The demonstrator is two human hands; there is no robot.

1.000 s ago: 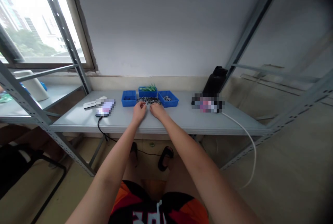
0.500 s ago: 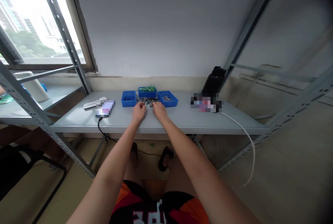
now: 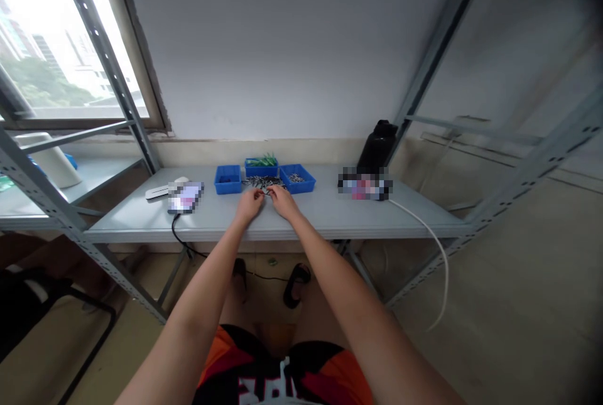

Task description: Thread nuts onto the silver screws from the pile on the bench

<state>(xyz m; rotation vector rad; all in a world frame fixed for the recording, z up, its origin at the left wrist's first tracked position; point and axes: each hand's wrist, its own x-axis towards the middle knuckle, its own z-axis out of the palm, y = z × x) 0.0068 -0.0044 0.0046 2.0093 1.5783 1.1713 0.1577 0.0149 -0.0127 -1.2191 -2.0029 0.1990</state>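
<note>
My left hand (image 3: pixel 250 204) and my right hand (image 3: pixel 282 201) meet almost fingertip to fingertip over the front of the shelf table. Both are closed in a pinch, and whatever sits between the fingers is too small to name. Just behind them lies a loose heap of small dark and silvery parts (image 3: pixel 262 181). Around the heap stand three blue trays: the left tray (image 3: pixel 228 189) has dark pieces inside, the back tray (image 3: pixel 262 172) holds green thin pieces, and the right tray (image 3: pixel 301 188) contains small silvery parts.
On the grey table (image 3: pixel 320 220), a blurred phone (image 3: pixel 187 196) with a black cable and a white object (image 3: pixel 157 193) lie left. To the right are a black bottle (image 3: pixel 377 149) and a pixelated device (image 3: pixel 365 185) with a white cable. Metal posts frame both sides.
My right hand has drawn in toward my left, off the edge of the heap, so the fingertips nearly touch. The whole view has shifted slightly.
</note>
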